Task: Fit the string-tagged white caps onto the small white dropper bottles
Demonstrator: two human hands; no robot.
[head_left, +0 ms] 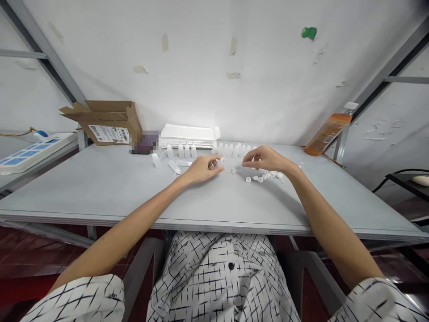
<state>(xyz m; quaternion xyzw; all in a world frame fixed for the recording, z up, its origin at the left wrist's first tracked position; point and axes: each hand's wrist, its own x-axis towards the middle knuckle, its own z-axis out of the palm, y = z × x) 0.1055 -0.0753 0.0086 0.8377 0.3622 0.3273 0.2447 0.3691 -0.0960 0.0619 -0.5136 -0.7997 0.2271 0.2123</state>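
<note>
My left hand is closed around a small translucent white squeeze bottle, gripped between thumb and fingers just above the table. To its right, my right hand hovers with thumb and index fingertips drawn together; whatever is between them, if anything, is too small to make out. Below that hand lies a loose cluster of white caps. Behind both hands stands a row of small white bottles. Left of my left hand, several capped bottles stand upright, and another bottle lies on its side.
A stack of white folded sheets rests against the wall, beside an open cardboard box. An orange liquid bottle leans at the back right. A white-and-blue power strip is at far left. The grey table ends in front of my body.
</note>
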